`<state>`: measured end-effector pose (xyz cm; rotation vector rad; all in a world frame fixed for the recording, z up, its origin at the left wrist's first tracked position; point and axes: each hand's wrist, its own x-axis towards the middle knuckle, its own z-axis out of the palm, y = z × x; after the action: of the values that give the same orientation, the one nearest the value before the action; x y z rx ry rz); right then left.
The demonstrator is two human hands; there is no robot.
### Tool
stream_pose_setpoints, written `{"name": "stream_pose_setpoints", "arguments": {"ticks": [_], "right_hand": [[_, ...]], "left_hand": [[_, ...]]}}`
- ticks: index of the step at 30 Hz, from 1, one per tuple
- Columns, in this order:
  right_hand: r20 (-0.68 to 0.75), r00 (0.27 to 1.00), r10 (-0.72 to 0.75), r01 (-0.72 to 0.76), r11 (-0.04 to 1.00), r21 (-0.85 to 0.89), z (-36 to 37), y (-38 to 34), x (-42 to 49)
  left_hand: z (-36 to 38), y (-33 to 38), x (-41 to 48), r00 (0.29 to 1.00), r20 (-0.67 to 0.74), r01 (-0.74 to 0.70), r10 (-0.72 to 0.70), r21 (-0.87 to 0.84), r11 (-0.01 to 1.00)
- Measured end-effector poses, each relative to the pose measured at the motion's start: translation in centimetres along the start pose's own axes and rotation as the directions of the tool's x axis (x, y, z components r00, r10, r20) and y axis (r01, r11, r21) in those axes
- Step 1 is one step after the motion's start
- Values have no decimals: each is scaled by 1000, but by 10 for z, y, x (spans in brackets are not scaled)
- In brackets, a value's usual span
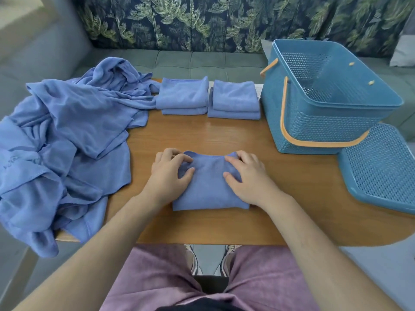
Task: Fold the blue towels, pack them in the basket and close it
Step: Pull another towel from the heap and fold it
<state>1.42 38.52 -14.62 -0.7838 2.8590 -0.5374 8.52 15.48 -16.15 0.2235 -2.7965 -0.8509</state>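
Note:
A folded blue towel lies on the wooden table right in front of me. My left hand rests on its left side and my right hand on its right side. The fingers of both hands curl over the towel's far corners, with the thumbs flat on top. Two stacks of folded blue towels sit at the far edge, the left stack beside the right stack. A heap of unfolded blue towels covers the table's left end. The blue perforated basket stands open at the far right, with nothing in it.
The basket's blue lid lies upside down on the table, in front of the basket at the right edge. The basket's orange handles hang down its sides. A grey sofa with a leaf-patterned back runs behind the table.

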Motion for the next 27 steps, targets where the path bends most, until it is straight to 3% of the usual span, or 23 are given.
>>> {"name": "stream_pose_setpoints", "arguments": {"ticks": [2, 4, 6, 8, 12, 17, 19, 24, 27], "right_hand": [[-82, 997, 7, -16, 994, -109, -3, -4, -4], [-238, 971, -36, 7, 992, -122, -9, -17, -8], [-269, 959, -90, 66, 993, -97, -6, -30, -10], [-187, 976, -113, 98, 992, -85, 9, -35, -12], [17, 999, 52, -51, 998, -42, 29, -14, -23], [34, 974, 224, -223, 974, -33, 22, -16, -38], [-16, 978, 210, -210, 977, 36, 24, -21, -45], [-220, 962, 160, -91, 952, 292, 32, -25, -58], [-229, 950, 214, -76, 867, 493, 27, -28, -59]], "left_hand": [[0, 7, -7, 990, -132, -27, 42, 112, 993], [-2, 24, -13, 978, -164, -108, 125, 105, 989], [6, 38, -16, 976, -61, -200, 210, 129, 971], [19, 37, -20, 970, 52, -242, 237, 193, 951], [23, 12, -22, 985, 131, -134, 112, 170, 976], [13, 13, -43, 989, 27, 137, -148, 244, 960], [9, 19, -54, 985, 25, 158, -170, 260, 953], [2, 17, -59, 988, 49, 145, -148, 49, 988], [-1, 18, -56, 982, 56, 187, -180, -171, 967]]}}
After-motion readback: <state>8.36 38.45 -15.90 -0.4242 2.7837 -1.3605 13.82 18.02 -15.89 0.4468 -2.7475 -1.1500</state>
